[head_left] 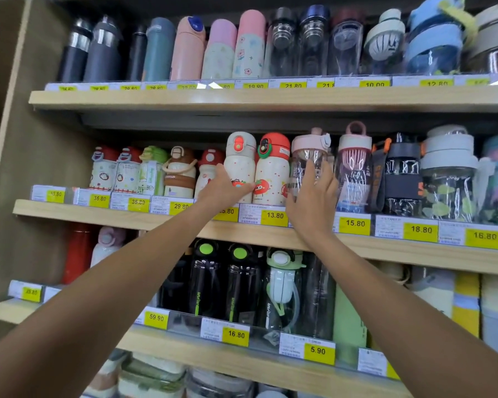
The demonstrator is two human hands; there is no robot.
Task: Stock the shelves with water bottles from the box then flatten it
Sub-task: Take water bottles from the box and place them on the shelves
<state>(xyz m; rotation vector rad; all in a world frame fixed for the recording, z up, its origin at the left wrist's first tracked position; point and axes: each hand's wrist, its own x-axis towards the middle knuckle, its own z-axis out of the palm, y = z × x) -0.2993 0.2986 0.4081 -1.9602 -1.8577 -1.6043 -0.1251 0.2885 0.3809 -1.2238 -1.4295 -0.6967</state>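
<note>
1. Light wooden shelving unit (pixel 242 100): three plank shelves are in full view, each crowded with drinking bottles standing upright in a single front row. A brown side panel closes it on the left.
2. Top shelf row (pixel 190 50): dark steel flasks on the left, pink and floral flasks in the centre, clear plastic bottles towards the right.
3. Middle shelf (pixel 98 216): this carries the bottles being handled. Small printed children's bottles stand on the left and clear wrapped bottles on the right.
4. Lower shelf (pixel 242 357): black bottles with green lid buttons stand in the centre (a red flask is at the far left).
5. Both bare forearms reach up from the bottom corners to the centre of the middle shelf.
6. Cream steel bottle with a red button lid (pixel 240 165): upright on the middle shelf, touching the cream bottle with a red domed lid (pixel 272 173) on its right.
7. Clear plastic bottle with a pink lid (pixel 308 150): upright on the middle shelf, just right of the red-domed bottle.
8. Left hand (pixel 223 189): it grasps the lower part of the red-button bottle, fingers round its left side and thumb across the front.
9. Right hand (pixel 314 196): fingers are released, spread and nearly straight, laid against the front of the clear pink-lidded bottle.
10. Yellow price labels (pixel 274 216): fixed along each shelf edge; the one between the two hands reads 13.80.
</note>
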